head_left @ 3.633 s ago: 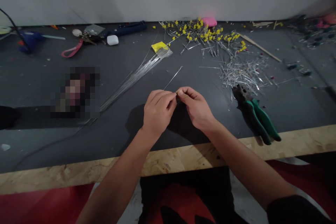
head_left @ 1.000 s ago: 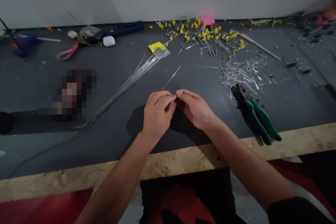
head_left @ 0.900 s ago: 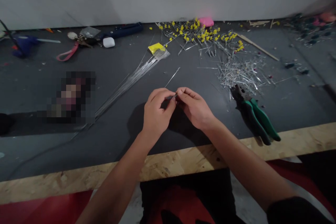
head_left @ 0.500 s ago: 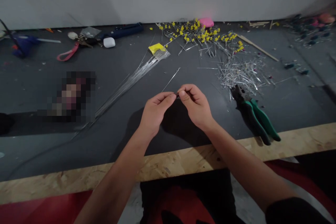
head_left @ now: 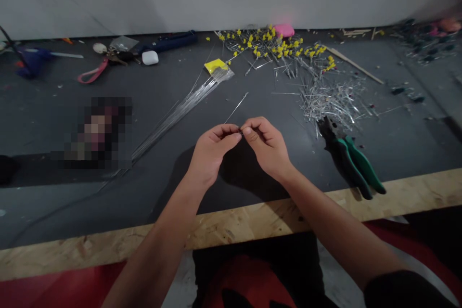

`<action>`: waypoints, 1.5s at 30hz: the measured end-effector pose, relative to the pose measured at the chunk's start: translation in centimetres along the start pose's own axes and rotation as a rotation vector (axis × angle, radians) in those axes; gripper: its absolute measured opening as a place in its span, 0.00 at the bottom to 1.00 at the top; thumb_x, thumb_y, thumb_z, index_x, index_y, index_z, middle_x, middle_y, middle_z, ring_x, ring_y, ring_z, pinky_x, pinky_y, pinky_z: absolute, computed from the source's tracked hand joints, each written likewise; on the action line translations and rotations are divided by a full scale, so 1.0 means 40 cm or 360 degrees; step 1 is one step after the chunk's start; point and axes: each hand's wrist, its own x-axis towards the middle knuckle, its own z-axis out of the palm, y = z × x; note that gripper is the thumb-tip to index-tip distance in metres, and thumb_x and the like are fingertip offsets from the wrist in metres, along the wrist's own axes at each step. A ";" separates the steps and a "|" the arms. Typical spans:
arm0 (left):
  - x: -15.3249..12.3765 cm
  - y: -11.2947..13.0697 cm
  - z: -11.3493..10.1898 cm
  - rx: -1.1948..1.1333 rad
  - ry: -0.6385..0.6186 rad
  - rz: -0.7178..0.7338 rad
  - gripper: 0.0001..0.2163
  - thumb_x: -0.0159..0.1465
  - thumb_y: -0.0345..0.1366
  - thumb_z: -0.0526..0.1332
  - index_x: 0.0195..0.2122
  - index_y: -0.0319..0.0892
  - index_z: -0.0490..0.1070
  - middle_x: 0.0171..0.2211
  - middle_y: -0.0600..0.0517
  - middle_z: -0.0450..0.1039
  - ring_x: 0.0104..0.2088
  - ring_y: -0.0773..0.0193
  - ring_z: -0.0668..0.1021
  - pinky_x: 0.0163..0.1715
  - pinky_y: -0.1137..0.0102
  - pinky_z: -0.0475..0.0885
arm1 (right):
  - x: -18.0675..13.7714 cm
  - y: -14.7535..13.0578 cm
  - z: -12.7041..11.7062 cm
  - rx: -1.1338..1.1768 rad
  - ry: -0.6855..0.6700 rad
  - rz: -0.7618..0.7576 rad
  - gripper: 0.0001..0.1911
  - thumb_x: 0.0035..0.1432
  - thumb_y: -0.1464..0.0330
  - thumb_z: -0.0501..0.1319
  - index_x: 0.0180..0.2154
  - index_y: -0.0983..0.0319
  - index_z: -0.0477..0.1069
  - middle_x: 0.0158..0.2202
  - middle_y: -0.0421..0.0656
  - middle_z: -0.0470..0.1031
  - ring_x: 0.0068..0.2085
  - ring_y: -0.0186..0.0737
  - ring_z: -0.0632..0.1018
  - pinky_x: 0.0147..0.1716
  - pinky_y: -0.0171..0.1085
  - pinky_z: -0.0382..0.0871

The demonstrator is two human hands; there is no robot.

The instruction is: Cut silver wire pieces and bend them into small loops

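Over the dark worktop, my left hand (head_left: 212, 149) and my right hand (head_left: 267, 147) meet fingertip to fingertip. Each is closed in a pinch, thumb against forefinger. Something small and dark shows between the tips, too little of it to name. Just beyond the left fingers lies a short twisted wire (head_left: 237, 107), its lower end hidden behind that hand. A bundle of long straight wires (head_left: 180, 114) stretches out to the left, its far end in a clear and yellow wrapper (head_left: 216, 66). Pliers with green and black handles (head_left: 355, 166) lie right of my right hand.
A heap of short cut wires (head_left: 330, 98) lies beyond the pliers. Behind it are yellow-tipped wires (head_left: 281, 48), a pink lump (head_left: 283, 30) and a wooden stick (head_left: 355, 65). Keys (head_left: 121, 57), a white case (head_left: 150, 58) and a blue glue gun (head_left: 34, 62) are back left.
My hands have shifted very slightly left, and the fingertips have drawn closer together around the small dark thing. Everything on the worktop lies as before.
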 end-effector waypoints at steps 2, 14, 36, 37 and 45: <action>0.000 -0.001 0.001 0.0087 0.0048 0.0071 0.07 0.50 0.34 0.67 0.31 0.42 0.76 0.30 0.54 0.75 0.31 0.70 0.74 0.35 0.73 0.69 | 0.000 -0.003 0.000 -0.0001 0.0000 -0.0009 0.05 0.60 0.66 0.58 0.34 0.59 0.70 0.34 0.39 0.71 0.38 0.34 0.72 0.40 0.37 0.65; -0.033 -0.006 0.014 0.0989 0.0326 0.0972 0.04 0.57 0.33 0.64 0.34 0.43 0.75 0.33 0.53 0.79 0.35 0.67 0.79 0.40 0.71 0.73 | -0.008 -0.009 0.004 0.0053 0.0061 -0.0066 0.05 0.61 0.66 0.57 0.34 0.59 0.69 0.33 0.39 0.71 0.37 0.34 0.72 0.41 0.37 0.65; -0.027 -0.015 0.017 0.1176 0.0304 0.1084 0.05 0.60 0.33 0.62 0.37 0.44 0.75 0.36 0.53 0.78 0.36 0.67 0.79 0.39 0.71 0.73 | -0.008 -0.009 0.017 0.0210 0.0154 0.0124 0.04 0.59 0.66 0.57 0.33 0.59 0.69 0.32 0.37 0.72 0.35 0.31 0.72 0.38 0.34 0.68; -0.027 -0.016 0.017 0.1156 0.0323 0.1064 0.05 0.60 0.34 0.62 0.37 0.44 0.75 0.35 0.53 0.78 0.36 0.67 0.79 0.39 0.71 0.73 | -0.007 -0.009 0.017 0.0209 0.0150 0.0128 0.04 0.59 0.66 0.58 0.33 0.59 0.69 0.32 0.37 0.72 0.35 0.31 0.72 0.38 0.34 0.68; -0.030 -0.011 0.019 0.0973 0.0425 0.0852 0.05 0.59 0.37 0.62 0.35 0.45 0.75 0.33 0.54 0.79 0.33 0.68 0.78 0.35 0.73 0.73 | -0.008 -0.012 0.017 0.0221 0.0094 0.0160 0.04 0.58 0.66 0.59 0.36 0.58 0.71 0.34 0.38 0.75 0.36 0.32 0.74 0.40 0.36 0.69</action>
